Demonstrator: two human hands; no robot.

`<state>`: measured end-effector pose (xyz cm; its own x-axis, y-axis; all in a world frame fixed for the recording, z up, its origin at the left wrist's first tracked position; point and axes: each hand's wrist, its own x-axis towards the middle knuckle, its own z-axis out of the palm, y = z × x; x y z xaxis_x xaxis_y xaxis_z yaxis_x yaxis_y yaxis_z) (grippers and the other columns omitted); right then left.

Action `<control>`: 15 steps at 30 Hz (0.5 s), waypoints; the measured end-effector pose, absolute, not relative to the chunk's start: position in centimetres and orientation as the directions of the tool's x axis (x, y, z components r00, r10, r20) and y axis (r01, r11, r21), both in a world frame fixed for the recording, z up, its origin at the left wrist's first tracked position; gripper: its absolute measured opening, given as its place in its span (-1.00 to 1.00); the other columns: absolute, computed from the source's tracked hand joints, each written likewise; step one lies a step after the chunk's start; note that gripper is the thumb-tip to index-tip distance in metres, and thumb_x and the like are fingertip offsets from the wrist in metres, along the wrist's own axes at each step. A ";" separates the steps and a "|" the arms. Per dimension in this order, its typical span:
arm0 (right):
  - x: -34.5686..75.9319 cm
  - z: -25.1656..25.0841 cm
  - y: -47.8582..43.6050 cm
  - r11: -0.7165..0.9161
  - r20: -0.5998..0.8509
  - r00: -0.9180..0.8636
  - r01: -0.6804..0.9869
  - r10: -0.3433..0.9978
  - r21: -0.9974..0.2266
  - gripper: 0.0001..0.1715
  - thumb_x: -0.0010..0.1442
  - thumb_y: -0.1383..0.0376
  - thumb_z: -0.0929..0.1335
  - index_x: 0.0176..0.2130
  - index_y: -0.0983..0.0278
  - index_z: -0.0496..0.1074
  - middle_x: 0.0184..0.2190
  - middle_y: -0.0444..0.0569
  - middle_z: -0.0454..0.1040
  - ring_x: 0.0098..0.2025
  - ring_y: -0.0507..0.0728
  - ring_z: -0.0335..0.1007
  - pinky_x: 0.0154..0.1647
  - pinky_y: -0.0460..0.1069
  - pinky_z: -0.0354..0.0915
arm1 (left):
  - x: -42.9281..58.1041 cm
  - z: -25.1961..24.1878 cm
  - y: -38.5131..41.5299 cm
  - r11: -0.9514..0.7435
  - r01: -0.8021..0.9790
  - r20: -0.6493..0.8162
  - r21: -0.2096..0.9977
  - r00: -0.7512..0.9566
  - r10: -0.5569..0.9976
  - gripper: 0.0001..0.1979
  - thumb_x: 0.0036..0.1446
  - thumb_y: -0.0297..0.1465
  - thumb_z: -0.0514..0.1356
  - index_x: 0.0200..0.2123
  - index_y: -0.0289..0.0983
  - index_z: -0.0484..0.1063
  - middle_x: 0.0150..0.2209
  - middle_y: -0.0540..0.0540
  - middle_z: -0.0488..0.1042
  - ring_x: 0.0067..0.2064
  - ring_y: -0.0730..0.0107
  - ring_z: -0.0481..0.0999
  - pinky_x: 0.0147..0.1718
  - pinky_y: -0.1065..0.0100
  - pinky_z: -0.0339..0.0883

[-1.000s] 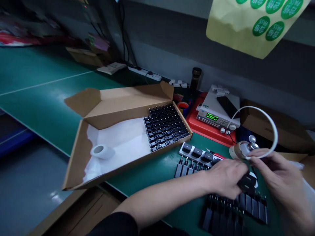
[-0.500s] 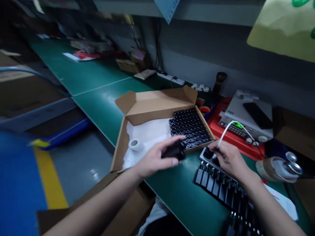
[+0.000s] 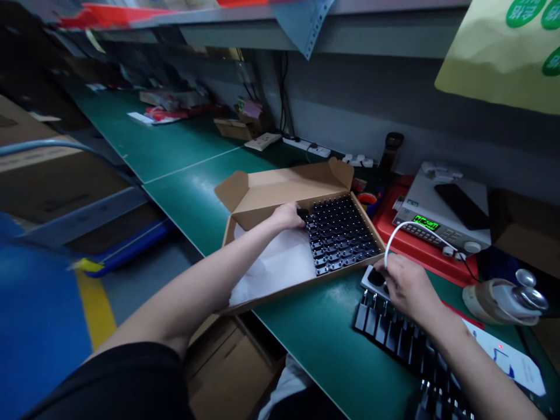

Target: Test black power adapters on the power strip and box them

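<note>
My left hand point(image 3: 287, 216) reaches into an open cardboard box point(image 3: 273, 296), its fingers closed on a black power adapter point(image 3: 303, 217) at the back left of the packed rows. Those rows of black adapters point(image 3: 343, 230), metal pins upward, fill the box's right side. White sheet lining point(image 3: 284, 259) covers the left side, partly under my forearm. My right hand point(image 3: 409, 289) pinches the end of a white cable point(image 3: 391, 236) at a grey power strip point(image 3: 368, 277) with black plugs in it. Below that hand, more adapters point(image 3: 378, 321) lie in rows on the table.
Behind my right hand, a bench meter point(image 3: 441, 216) with a green display sits on a red tray point(image 3: 391, 219), a dark phone point(image 3: 462, 206) on top. A tape-wrapped jar point(image 3: 499, 300) stands at the right. A shelf point(image 3: 367, 41) overhangs the green table point(image 3: 188, 163).
My left hand has moved from the box's front edge to the back of the rows, carrying the black adapter. My right hand stays at the power strip. The view has shifted slightly.
</note>
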<state>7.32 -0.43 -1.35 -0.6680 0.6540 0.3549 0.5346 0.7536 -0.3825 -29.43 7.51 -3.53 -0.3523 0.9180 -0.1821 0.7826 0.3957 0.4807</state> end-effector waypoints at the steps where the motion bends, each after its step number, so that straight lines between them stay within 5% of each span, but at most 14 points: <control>1: 7.3 -1.3 -0.4 0.720 0.337 -0.642 0.549 0.689 -0.424 -0.77 0.27 0.45 0.23 -0.20 0.24 0.45 -0.25 0.02 0.54 -0.22 0.17 0.48 -0.19 0.08 0.43 | -29.2 -3.9 7.8 0.403 0.780 -0.178 0.479 -0.363 0.915 -0.48 -0.33 -0.53 0.44 -0.16 -0.34 0.48 -0.22 -0.19 0.59 -0.09 0.04 0.53 -0.15 0.27 0.34; 6: 9.3 -0.9 -1.5 0.561 0.257 -0.526 0.570 0.811 -0.600 -0.66 0.32 0.28 0.31 0.09 0.18 0.38 -0.06 -0.03 0.55 -0.13 0.14 0.54 -0.06 0.10 0.48 | -29.3 -4.5 7.7 0.418 0.723 -0.181 0.550 -0.385 0.905 -0.45 -0.32 -0.56 0.42 -0.13 -0.36 0.46 -0.22 -0.20 0.57 -0.11 0.04 0.53 -0.16 0.25 0.36; 10: 14.0 0.4 -4.4 0.531 0.369 -0.381 0.596 0.847 -0.603 -0.64 0.33 0.16 0.34 0.10 0.15 0.40 0.13 0.00 0.46 0.07 0.18 0.48 0.10 0.11 0.45 | -29.7 -4.1 7.2 0.417 0.618 -0.219 0.666 -0.373 0.902 -0.51 -0.30 -0.57 0.43 -0.19 -0.33 0.48 -0.32 -0.09 0.56 -0.19 0.15 0.54 -0.15 0.25 0.38; 15: 22.8 0.3 -10.2 0.392 0.364 -0.233 0.796 0.902 -0.461 -0.56 0.29 0.00 0.35 0.08 0.10 0.47 0.06 -0.03 0.53 -0.02 0.21 0.54 -0.36 -0.04 0.52 | -29.0 -3.3 7.3 0.448 0.375 -0.328 0.812 -0.341 0.881 -0.64 -0.19 -0.53 0.40 -0.27 -0.35 0.41 -0.46 -0.04 0.50 -0.32 0.28 0.54 -0.21 0.24 0.45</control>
<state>22.80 -10.20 0.29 -0.2335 0.9017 0.3639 0.7961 0.3921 -0.4610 -29.05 7.34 -3.31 -0.3414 0.8808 -0.3281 0.3750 0.4478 0.8117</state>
